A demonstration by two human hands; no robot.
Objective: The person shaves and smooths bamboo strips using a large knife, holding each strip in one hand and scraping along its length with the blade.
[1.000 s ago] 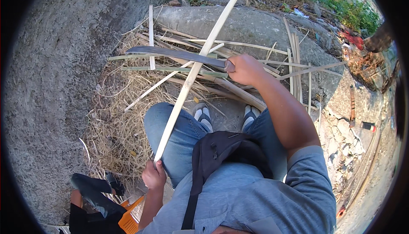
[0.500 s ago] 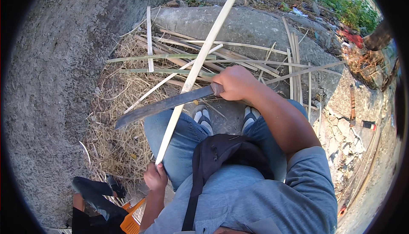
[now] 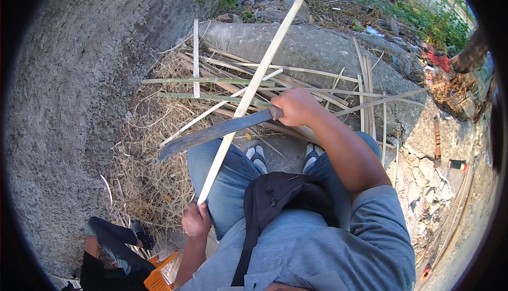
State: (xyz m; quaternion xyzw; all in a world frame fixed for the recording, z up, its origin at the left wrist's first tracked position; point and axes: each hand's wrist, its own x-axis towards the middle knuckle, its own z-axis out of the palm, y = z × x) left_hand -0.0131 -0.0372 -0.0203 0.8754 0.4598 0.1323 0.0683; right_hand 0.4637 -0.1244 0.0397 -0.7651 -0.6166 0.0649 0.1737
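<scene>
My left hand (image 3: 196, 219) is closed round the near end of a long pale bamboo strip (image 3: 270, 57), which slants up and away to the right across my left thigh. My right hand (image 3: 297, 106) grips the handle of a machete (image 3: 219, 130), its dark broad blade reaching to the left. The blade lies across the strip above my left knee; whether it bites into the wood I cannot tell. Beyond my hands, a heap of split bamboo strips (image 3: 227, 81), some green and some brown, lies crisscrossed on the ground.
Thin shavings (image 3: 153, 169) cover the ground left of my legs. A rough concrete wall (image 3: 63, 121) rises at the left. Beside my left arm are an orange crate (image 3: 157, 279) and another person's leg (image 3: 116, 246). A brown sheath-like object (image 3: 437, 138) lies at the right.
The whole view has shifted slightly. The strip's far end, earlier cut off by the frame, now shows. Both hands keep their grips, and the blade stays across the strip.
</scene>
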